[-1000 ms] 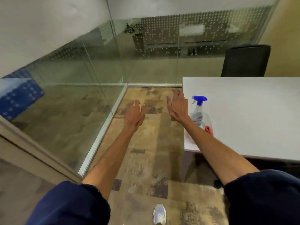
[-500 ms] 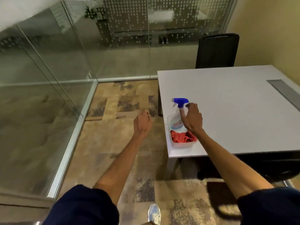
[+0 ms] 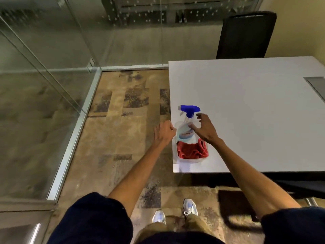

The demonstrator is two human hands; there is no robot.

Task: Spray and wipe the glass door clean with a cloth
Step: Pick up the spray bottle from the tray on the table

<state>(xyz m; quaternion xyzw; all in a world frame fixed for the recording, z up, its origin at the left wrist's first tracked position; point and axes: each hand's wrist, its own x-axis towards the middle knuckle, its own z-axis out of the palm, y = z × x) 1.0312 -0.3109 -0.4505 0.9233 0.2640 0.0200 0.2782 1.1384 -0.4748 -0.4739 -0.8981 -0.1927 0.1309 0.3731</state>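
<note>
A clear spray bottle (image 3: 185, 131) with a blue trigger head stands in a clear plastic tub (image 3: 191, 159) near the left front corner of the white table (image 3: 255, 111). A red cloth (image 3: 191, 150) lies crumpled in the same tub, in front of the bottle. My right hand (image 3: 204, 129) hovers at the bottle's right side, fingers spread and curved around its neck, holding nothing. My left hand (image 3: 163, 133) hangs just left of the tub, off the table edge, fingers loosely curled and empty. The glass door and panels (image 3: 44, 85) stand to the left.
A black chair (image 3: 244, 35) stands behind the table at the far side. A metal floor rail (image 3: 73, 134) runs along the glass base. Patterned carpet (image 3: 123, 138) lies between glass and table. My feet (image 3: 175, 211) stand close to the table's front corner.
My view has swung right and down from the glass to the table. My right hand has come down beside the spray bottle, and my left hand has moved up to the tub.
</note>
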